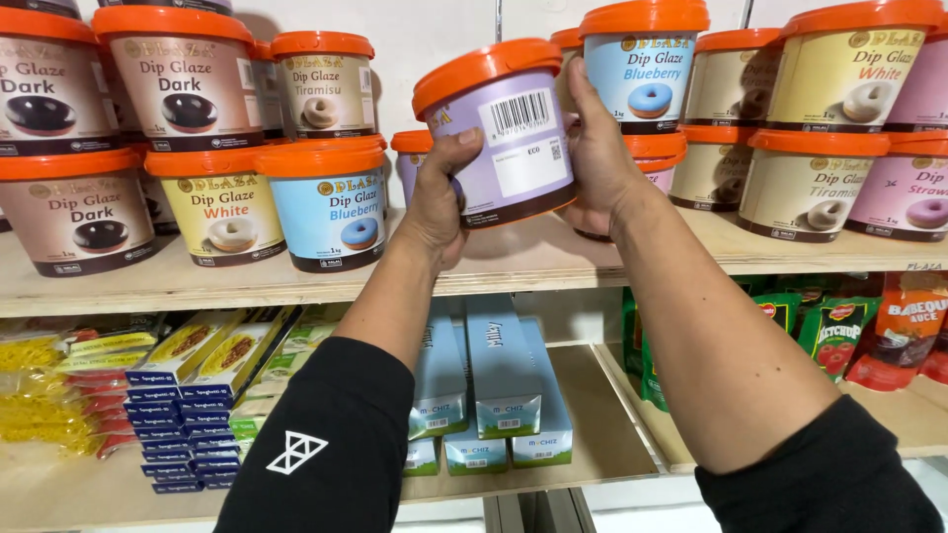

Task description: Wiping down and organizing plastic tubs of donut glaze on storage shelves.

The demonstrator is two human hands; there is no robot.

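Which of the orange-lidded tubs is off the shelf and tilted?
The lilac tub between both hands, left hand and right hand; it leans, while the others stand upright.

A shop: wooden shelves (pixel 513 262) of orange-lidded glaze tubs (pixel 331 202), pasta boxes (pixel 188 395), sauce pouches (pixel 894 331).

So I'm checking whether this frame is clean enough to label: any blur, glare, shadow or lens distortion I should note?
Head view: sharp overall, lit evenly; the lilac plastic tub with orange lid held in the left hand and right hand is crisp, with no strong glare; soft shadows fall on the white wall behind the tubs; the wide lens bows the pale wooden shelf and tilts the edge tubs.
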